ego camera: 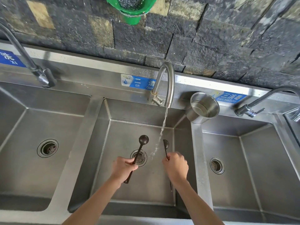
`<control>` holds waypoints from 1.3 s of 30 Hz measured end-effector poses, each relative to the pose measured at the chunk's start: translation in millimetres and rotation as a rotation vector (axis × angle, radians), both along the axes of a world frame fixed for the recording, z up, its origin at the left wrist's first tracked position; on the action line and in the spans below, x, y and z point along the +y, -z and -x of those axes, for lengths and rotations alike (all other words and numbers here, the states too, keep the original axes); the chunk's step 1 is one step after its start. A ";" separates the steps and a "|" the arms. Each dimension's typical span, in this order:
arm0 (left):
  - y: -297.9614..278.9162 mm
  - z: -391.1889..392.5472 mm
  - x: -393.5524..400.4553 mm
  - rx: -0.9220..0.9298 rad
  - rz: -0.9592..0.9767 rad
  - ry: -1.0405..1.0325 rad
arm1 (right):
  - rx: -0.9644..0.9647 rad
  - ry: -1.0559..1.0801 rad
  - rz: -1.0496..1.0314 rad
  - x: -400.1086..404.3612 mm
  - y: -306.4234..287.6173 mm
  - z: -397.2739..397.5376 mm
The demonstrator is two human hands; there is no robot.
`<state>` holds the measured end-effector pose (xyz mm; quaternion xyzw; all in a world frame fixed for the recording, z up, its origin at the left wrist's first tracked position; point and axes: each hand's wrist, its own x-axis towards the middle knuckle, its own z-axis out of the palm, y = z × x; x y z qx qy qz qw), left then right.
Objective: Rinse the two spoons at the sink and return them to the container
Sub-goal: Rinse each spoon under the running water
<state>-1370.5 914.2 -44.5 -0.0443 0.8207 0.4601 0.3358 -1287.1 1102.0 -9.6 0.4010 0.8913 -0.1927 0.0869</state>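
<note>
Over the middle sink basin (123, 192), my left hand (123, 168) grips the handle of a dark spoon (143, 139), its bowl pointing away from me. My right hand (176, 166) grips a second dark spoon (165, 143), bowl also up and away. Water (163, 127) runs from the middle faucet (167, 82) and falls between the two spoons, touching neither. A steel container (203, 108) stands on the ledge between the middle and right basins, and I see no spoons inside it.
Left basin (32, 127) and right basin (259, 151) flank the middle one, each with its own faucet (37, 73) (253, 108). A green basket (131, 7) of steel wool hangs on the stone wall above. The middle drain (141, 158) lies under my left hand's spoon.
</note>
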 end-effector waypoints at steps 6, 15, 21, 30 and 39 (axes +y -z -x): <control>5.0 -2.5 -11.0 0.122 0.133 0.141 | -0.044 -0.003 -0.095 1.3 -13.3 -19.3; -25.3 -33.8 24.7 -0.320 -0.334 0.221 | 0.260 0.291 0.128 40.0 -14.1 -64.7; -50.5 -68.0 93.2 -0.476 -0.490 0.203 | 0.525 0.577 0.488 96.9 -25.7 -99.8; -39.3 -133.9 239.7 -0.494 -0.451 0.154 | 0.642 0.716 0.750 222.4 3.2 -176.1; 19.6 -221.7 380.5 -0.416 -0.213 0.179 | 0.365 0.687 0.670 331.5 107.9 -240.9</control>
